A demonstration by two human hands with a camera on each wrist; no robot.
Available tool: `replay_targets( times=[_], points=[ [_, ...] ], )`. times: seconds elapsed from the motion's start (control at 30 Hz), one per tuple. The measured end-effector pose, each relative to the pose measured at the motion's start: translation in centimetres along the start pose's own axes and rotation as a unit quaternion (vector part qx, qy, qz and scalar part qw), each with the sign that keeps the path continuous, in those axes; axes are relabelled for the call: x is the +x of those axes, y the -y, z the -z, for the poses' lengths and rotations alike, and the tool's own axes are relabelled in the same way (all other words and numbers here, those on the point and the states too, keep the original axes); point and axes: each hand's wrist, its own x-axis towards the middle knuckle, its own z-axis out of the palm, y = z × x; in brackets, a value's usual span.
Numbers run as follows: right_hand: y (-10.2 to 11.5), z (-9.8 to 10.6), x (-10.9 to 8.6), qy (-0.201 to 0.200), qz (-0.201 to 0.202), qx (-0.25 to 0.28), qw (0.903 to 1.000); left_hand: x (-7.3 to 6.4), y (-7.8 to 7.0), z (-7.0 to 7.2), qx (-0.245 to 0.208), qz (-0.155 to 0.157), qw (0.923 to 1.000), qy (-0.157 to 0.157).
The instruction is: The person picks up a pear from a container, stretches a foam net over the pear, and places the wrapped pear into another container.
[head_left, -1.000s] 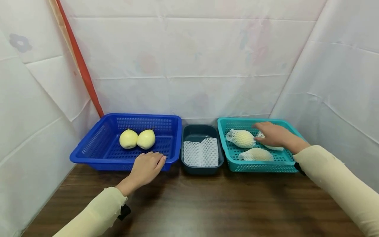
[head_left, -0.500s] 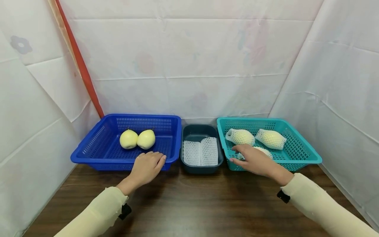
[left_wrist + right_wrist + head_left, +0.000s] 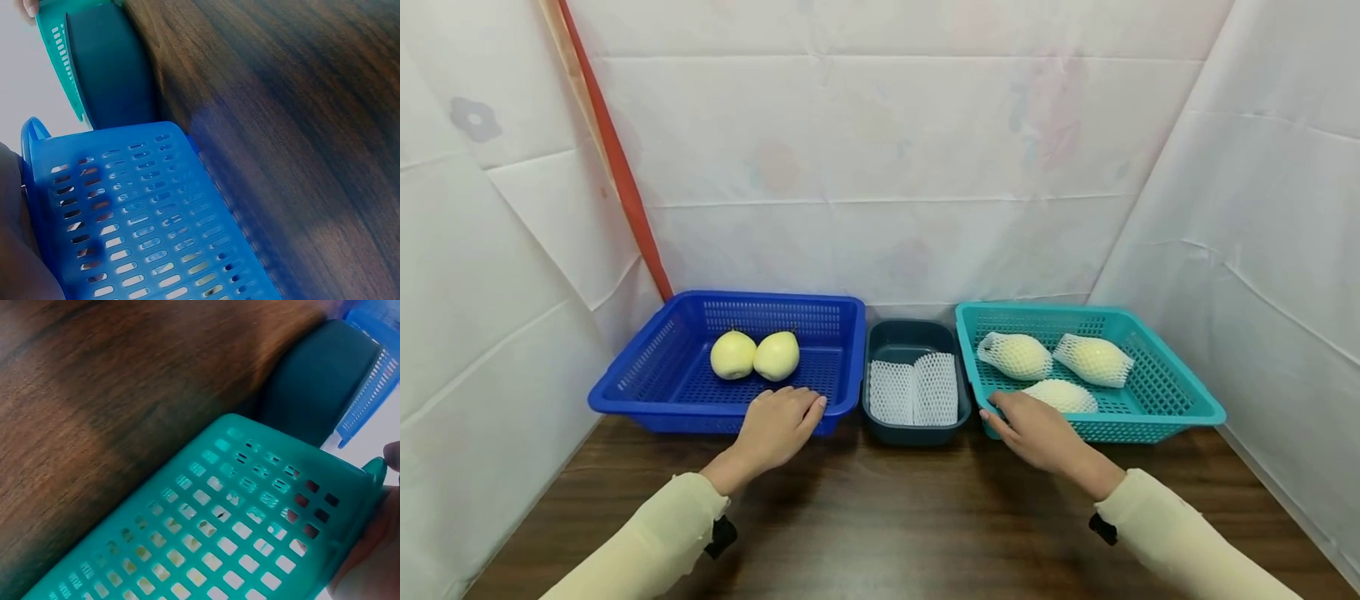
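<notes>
My left hand (image 3: 778, 427) rests on the front rim of a blue basket (image 3: 681, 408), fingers relaxed. Inside that basket, two bare pale-yellow pears (image 3: 777, 356) touch each other. On the right, my right hand (image 3: 1037, 429) rests at the front rim of a teal basket (image 3: 1180, 408), near its left corner, gripping no fruit. Three net-sleeved fruits lie there: one at back left (image 3: 1017, 357), one at back right (image 3: 1094, 360), and one in front (image 3: 1062, 396), partly behind the hand. The right wrist view catches the hand's edge (image 3: 369, 550) beside the teal rim.
Between the baskets stands a dark green tub (image 3: 913, 333) holding two white foam net sleeves (image 3: 891, 392) side by side. A brown wood-grain table (image 3: 910, 517) lies in front. White cloth (image 3: 865, 150) hangs behind and at both sides.
My right hand has drawn back from the back-right sleeved fruit, moving left and nearer to the teal basket's front rim. The left hand has stayed on the blue rim.
</notes>
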Motion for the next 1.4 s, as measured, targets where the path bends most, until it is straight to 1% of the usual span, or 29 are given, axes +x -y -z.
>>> replay_targets(
  times=[0.13, 0.2, 0.33, 0.43, 0.5, 0.53, 0.6, 0.77, 0.83, 0.93, 1.07, 1.17, 1.3, 1.4],
  points=[
    [0.0, -0.3, 0.0, -0.014, 0.007, -0.021, 0.9996, 0.2, -0.1, 0.4, -0.011, 0.001, 0.9999, 0.012],
    [0.0, -0.4, 0.0, -0.019, 0.011, -0.034, 0.9992, 0.3, -0.1, 0.6, -0.019, 0.004, 0.9994, 0.027],
    [0.0, -0.6, -0.1, -0.026, 0.017, -0.054, 0.9981, 0.6, -0.1, 1.1, -0.034, 0.013, 0.9967, 0.073],
    [0.0, -0.7, -0.2, -0.032, 0.021, -0.063, 0.9973, 1.1, -0.2, 1.6, -0.056, 0.027, 0.9910, 0.119],
    [0.0, -0.8, -0.3, -0.035, 0.023, -0.066, 0.9970, 1.6, -0.2, 2.1, -0.068, 0.038, 0.9865, 0.144],
    [0.0, -0.8, -0.3, -0.037, 0.024, -0.066, 0.9968, 1.9, -0.1, 2.3, -0.071, 0.043, 0.9844, 0.155],
    [0.0, -0.9, -0.4, -0.039, 0.027, -0.070, 0.9964, 2.6, 0.1, 3.0, -0.073, 0.046, 0.9825, 0.165],
    [-0.1, -1.1, -0.4, -0.048, 0.033, -0.082, 0.9949, 4.8, 1.1, 4.8, -0.073, 0.043, 0.9819, 0.169],
    [-0.2, -1.1, -0.3, -0.051, 0.036, -0.086, 0.9943, 5.7, 1.5, 5.6, -0.076, 0.053, 0.9808, 0.172],
    [-0.2, -1.2, -0.2, -0.053, 0.039, -0.088, 0.9939, 7.0, 2.2, 6.5, -0.063, 0.064, 0.9813, 0.170],
    [-0.3, -1.1, -0.2, -0.054, 0.037, -0.089, 0.9938, 9.2, 3.4, 7.1, -0.042, 0.073, 0.9812, 0.174],
    [-0.3, -1.2, -0.2, -0.054, 0.034, -0.091, 0.9938, 10.9, 4.3, 7.4, -0.036, 0.087, 0.9787, 0.183],
    [-0.3, -1.4, -0.2, -0.051, 0.033, -0.096, 0.9936, 12.9, 5.7, 7.7, -0.022, 0.113, 0.9749, 0.191],
    [-0.4, -1.4, -0.1, -0.050, 0.037, -0.100, 0.9930, 14.1, 6.7, 7.6, -0.016, 0.139, 0.9708, 0.194]
  ],
)
